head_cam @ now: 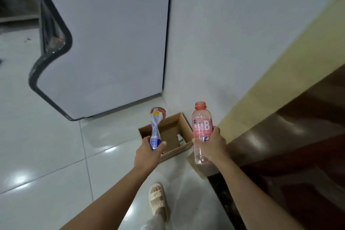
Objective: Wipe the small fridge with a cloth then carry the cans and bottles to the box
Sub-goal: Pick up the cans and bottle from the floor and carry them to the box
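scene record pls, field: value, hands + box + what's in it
left hand: holds crushed can, pinched in the middle, above the box
right hand: holds pink bottle, upright, no cap, near box's right edge
box: open cardboard, on tiled floor beside fridge
box contents: one small white bottle visible; rest partly hidden

Glossy white floor tiles (46, 145), white wall (242, 33), dark wooden furniture (298, 136), cream sandal (158, 200)
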`<state>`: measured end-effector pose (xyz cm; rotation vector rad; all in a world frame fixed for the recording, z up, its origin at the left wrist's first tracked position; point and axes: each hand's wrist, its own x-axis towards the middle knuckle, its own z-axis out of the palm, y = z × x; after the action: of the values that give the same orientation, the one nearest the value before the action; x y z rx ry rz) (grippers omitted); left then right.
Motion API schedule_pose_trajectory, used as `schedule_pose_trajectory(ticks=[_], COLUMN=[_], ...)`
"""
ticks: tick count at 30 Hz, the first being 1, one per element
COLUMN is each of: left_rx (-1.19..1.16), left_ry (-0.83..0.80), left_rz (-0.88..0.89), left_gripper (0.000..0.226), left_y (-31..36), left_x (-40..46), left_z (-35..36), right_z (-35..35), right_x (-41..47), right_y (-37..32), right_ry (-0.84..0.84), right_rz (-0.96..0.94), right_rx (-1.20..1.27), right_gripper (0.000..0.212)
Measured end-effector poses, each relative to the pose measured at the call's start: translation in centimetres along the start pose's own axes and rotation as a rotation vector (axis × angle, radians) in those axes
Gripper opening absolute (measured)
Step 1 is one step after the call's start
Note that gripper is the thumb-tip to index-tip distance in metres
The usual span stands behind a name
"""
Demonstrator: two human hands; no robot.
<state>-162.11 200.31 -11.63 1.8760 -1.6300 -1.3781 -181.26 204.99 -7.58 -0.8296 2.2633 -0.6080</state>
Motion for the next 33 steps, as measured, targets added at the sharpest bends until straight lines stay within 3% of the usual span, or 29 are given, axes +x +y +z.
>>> schedule_pose_trajectory(ticks=[7,15,27,33], left_rx=[0.023,-0.012,-0.059,-0.090], left_ry=[-0.057,-0.077,-0.067,-0.114], left_rz=[-0.112,-0.246,-0.503,-0.557], left_gripper=[0.049,0.055,0.057,0.068], left_y=[1.1,-0.6,-10.5,-17.8], left_x=[9.3,17.2,28.3,35.5], left_z=[3.0,6.7,17.9,24.2], right_z=[3.5,8.7,21.4,29.9], right_x=[10.5,19.6,33.2,40.0], right_y=[-2.2,-1.6,7.3,13.5], right_ry=[-0.129,-0.280,-0.501,-0.545], right_rz=[0.050,0.085,0.139,0.185], right_rx=[-0.110,-0.188,-0.227,-0.227], right_gripper=[0.077,0.082,0.075,0.085])
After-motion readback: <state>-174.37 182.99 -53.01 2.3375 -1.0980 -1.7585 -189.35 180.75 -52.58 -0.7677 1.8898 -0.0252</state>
